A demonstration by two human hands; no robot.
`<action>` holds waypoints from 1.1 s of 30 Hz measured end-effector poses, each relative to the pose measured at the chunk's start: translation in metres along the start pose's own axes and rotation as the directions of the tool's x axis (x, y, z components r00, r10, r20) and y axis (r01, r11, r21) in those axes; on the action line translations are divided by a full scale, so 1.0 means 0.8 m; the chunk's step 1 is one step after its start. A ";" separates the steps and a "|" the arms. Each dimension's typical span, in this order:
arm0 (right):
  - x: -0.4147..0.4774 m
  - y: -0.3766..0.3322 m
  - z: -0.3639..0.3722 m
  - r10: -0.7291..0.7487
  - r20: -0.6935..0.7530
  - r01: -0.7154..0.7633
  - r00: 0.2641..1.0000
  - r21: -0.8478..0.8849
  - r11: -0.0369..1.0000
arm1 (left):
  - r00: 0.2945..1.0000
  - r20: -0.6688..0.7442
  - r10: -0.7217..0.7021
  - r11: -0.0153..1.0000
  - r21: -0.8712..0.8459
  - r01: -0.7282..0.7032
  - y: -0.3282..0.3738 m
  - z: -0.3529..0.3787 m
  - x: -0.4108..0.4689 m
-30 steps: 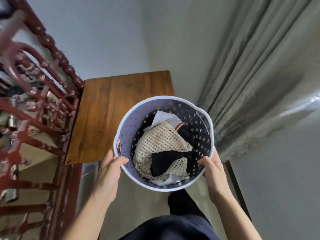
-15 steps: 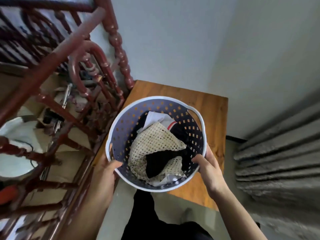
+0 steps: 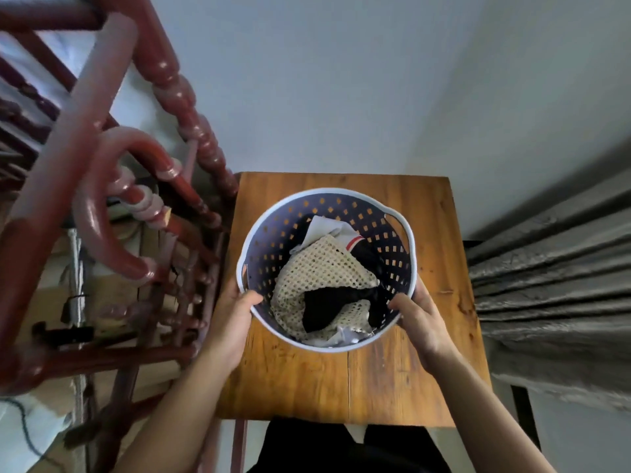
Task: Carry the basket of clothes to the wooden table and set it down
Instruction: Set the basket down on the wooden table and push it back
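A person in dark trousers is standing at the near edge of a small wooden table (image 3: pixel 341 380), both bare forearms reaching forward over its top. The left hand (image 3: pixel 228 322) is gripping the near-left rim of a round, perforated blue-grey plastic basket with a white rim (image 3: pixel 273 233), thumb hooked inside the wall; the right hand (image 3: pixel 421 319) is clasping the near-right rim in the same way, thumb inside, fingers wrapped outside. The basket is sitting over the middle of the table, and whether its base is touching the wood cannot be told from above. Inside, a cream open-knit garment (image 3: pixel 324 268) is lying across a black piece of clothing (image 3: pixel 324 308) and a white cloth with a red stripe (image 3: pixel 336 230).

To finish well, the person is probably best lowering the basket straight down and level, both sides together, so the load is not sliding to one wall, and keeping it centred, well in from every edge. Hands should be releasing only once the base is resting flat.

To the left, a dark red turned-wood railing (image 3: pixel 191 107) is standing just beside the table, so the left elbow needs watching. To the right, grey pleated curtains (image 3: pixel 553 278) are hanging near. Beyond, a pale wall (image 3: pixel 324 80) is closing off the far side.
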State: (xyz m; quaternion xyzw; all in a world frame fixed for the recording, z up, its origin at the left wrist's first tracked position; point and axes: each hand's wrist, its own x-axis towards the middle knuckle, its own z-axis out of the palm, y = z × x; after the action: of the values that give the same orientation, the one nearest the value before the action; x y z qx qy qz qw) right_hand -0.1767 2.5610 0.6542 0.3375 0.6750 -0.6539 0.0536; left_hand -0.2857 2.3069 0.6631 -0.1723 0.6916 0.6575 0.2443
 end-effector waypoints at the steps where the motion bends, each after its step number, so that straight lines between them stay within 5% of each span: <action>1: 0.008 -0.001 0.003 0.001 -0.010 -0.002 1.000 -0.013 1.000 | 1.000 0.001 -0.001 1.000 0.025 0.001 0.003 0.000 0.013; 19: 0.072 0.043 -0.013 0.120 -0.014 -0.119 0.993 -0.275 0.954 | 0.996 -0.088 0.026 0.946 0.325 0.004 -0.045 0.056 0.053; 26: 0.072 0.048 -0.021 0.112 0.041 -0.091 0.993 -0.342 0.935 | 0.967 -0.236 0.095 0.904 0.428 0.015 -0.054 0.091 0.011; 33: 0.054 0.068 0.007 0.060 0.043 -0.045 0.997 -0.297 0.954 | 0.914 -0.380 -0.139 0.974 0.116 0.196 -0.104 0.143 -0.030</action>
State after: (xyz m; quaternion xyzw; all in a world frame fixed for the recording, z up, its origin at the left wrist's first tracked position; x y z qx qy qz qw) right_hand -0.1833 2.5679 0.5855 0.3264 0.7543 -0.5526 0.1382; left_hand -0.2067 2.4122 0.6059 -0.3326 0.7558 0.5354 0.1775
